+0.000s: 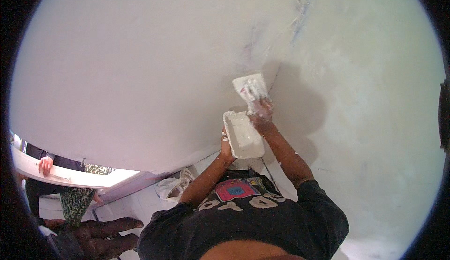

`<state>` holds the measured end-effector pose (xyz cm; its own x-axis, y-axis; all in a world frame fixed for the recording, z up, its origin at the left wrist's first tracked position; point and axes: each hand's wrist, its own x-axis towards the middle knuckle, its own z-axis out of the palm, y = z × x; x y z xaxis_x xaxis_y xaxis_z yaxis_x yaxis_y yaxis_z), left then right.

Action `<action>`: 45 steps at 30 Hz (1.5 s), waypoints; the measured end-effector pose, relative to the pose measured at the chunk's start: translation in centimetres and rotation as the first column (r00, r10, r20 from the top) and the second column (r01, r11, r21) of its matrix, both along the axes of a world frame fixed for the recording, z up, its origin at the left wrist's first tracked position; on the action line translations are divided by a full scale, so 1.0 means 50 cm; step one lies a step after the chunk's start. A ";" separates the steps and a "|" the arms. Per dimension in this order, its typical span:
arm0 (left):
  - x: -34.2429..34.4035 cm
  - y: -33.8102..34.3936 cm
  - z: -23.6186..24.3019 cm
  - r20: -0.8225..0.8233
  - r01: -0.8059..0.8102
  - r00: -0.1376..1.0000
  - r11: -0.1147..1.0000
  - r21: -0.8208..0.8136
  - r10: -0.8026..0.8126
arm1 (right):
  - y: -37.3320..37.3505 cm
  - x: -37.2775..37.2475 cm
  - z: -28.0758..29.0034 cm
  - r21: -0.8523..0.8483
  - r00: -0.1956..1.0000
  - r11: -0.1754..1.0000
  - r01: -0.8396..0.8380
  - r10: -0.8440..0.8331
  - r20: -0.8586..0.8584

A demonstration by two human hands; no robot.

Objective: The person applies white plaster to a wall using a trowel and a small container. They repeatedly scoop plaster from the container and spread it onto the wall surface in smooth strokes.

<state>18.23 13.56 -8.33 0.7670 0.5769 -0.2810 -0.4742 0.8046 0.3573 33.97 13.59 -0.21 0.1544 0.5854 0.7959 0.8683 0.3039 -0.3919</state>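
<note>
My left hand grips the left side of a white rectangular tray, held in front of my chest. Whitish paste coats the tray's rim and inside. My right hand, smeared with the same paste, is closed round a plastering trowel just above the tray's far end. The trowel's flat blade is thickly coated in white and lies close to the wall; whether it touches the wall cannot be made out. Most of the trowel's handle is hidden by my fingers and paste.
A dark, rough seam runs down the wall corner beyond my hands. A crumpled whitish bag lies at lower left. Farther left, another person's hand rests on a white ledge. Dark brown shapes lie below.
</note>
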 end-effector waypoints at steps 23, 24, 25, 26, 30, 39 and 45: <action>-0.017 -0.011 -0.011 -0.037 0.049 0.998 0.991 -0.125 -0.054 | 0.106 -0.083 0.000 0.032 0.984 0.991 0.134 -0.137 0.113; -0.015 -0.014 -0.016 -0.051 0.048 0.997 0.998 -0.051 -0.050 | 0.098 -0.076 -0.007 -0.022 0.991 0.994 0.111 -0.109 0.079; -0.016 -0.016 -0.021 -0.026 0.062 0.998 0.998 -0.015 -0.062 | 0.088 -0.069 -0.016 -0.075 0.996 0.994 0.085 -0.082 0.042; -0.021 -0.021 -0.022 -0.006 0.074 0.997 0.997 0.017 -0.074 | 0.070 -0.060 -0.030 -0.152 0.995 0.984 0.097 -0.092 0.034; -0.009 -0.006 0.003 0.102 0.087 0.992 0.994 -0.066 -0.080 | 0.065 -0.015 0.048 -0.096 0.940 0.986 0.133 -0.156 -0.303; -0.003 0.000 -0.031 0.013 0.043 0.999 0.998 -0.044 -0.042 | 0.124 -0.032 0.097 -0.063 0.888 0.888 0.455 -0.447 0.107; -0.010 -0.004 0.012 0.085 0.109 0.991 0.993 -0.047 -0.105 | 0.040 -0.031 0.138 -0.341 0.888 0.936 -0.087 -0.083 -0.453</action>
<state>17.73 13.36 -7.72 0.8453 0.4764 -0.2419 -0.4103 0.8688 0.2773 32.40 15.60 6.69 0.4464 0.8072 0.3862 0.5670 0.0787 -0.8199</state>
